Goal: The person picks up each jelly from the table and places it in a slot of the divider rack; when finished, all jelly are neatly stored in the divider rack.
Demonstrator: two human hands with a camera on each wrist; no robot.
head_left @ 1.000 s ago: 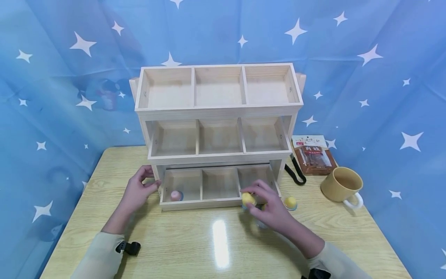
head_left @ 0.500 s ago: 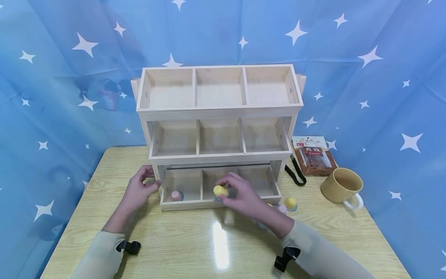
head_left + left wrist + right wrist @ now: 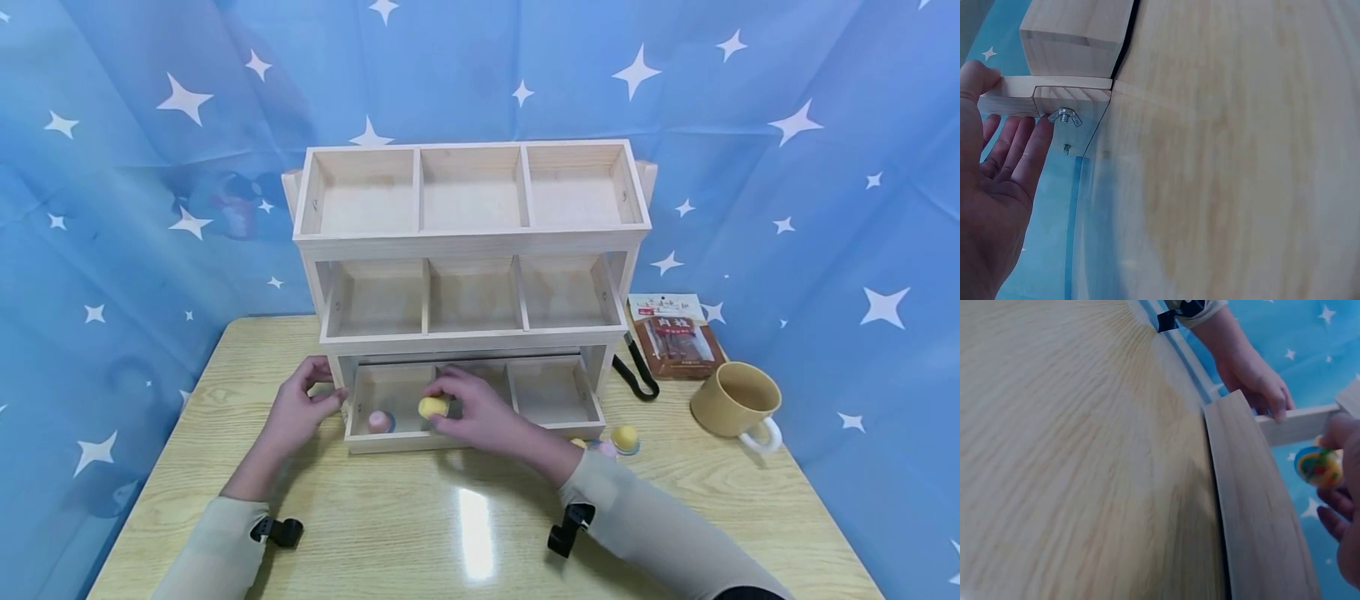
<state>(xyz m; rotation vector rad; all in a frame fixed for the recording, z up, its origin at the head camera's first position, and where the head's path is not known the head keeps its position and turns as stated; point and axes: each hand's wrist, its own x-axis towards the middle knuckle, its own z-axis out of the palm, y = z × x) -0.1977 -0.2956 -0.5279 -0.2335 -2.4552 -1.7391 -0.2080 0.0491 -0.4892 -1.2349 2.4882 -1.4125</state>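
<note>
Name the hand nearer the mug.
Right. The right hand, holding a yellow item at the bottom tray, is left of the mug; the left hand is farther left, holding the left side of the shelf.

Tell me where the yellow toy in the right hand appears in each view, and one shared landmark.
Head: the yellow toy, pinched by the right hand, below and left of centre.
Left wrist: not in it.
Right wrist: the yellow toy near the right edge, mid-height.
Shared landmark: the left hand gripping the wooden rack, in all three.
</note>
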